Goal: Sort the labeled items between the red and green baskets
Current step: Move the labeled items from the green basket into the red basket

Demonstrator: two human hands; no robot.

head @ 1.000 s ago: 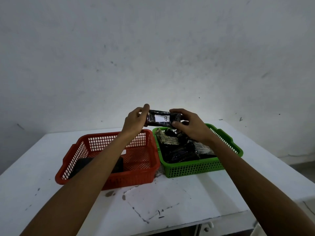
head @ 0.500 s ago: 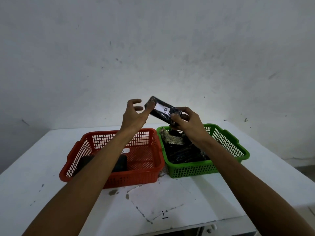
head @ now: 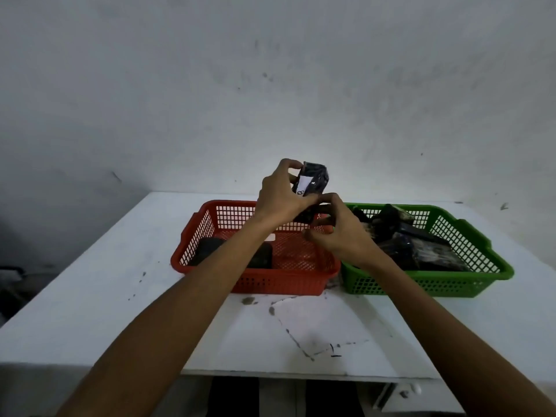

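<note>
A black wrapped packet with a white label (head: 313,180) stands nearly upright above the back right part of the red basket (head: 192,251). My left hand (head: 281,195) grips it by its left side and lower part. My right hand (head: 337,228) sits just below and to the right, thumb and fingers pinching the packet's lower end. The green basket (head: 469,278) stands right of the red one and holds several dark wrapped packets (head: 421,248). A black item (head: 207,246) lies in the red basket, partly behind my left forearm.
Both baskets stand side by side on a white table (head: 90,281) against a grey wall. The table top has dark stains and pen marks (head: 313,350) near its front edge. A drawer knob (head: 415,386) shows below the edge.
The packet turned from lying across to standing nearly upright. My left hand closed around it, and both hands shifted left over the red basket. My view moved left too.
</note>
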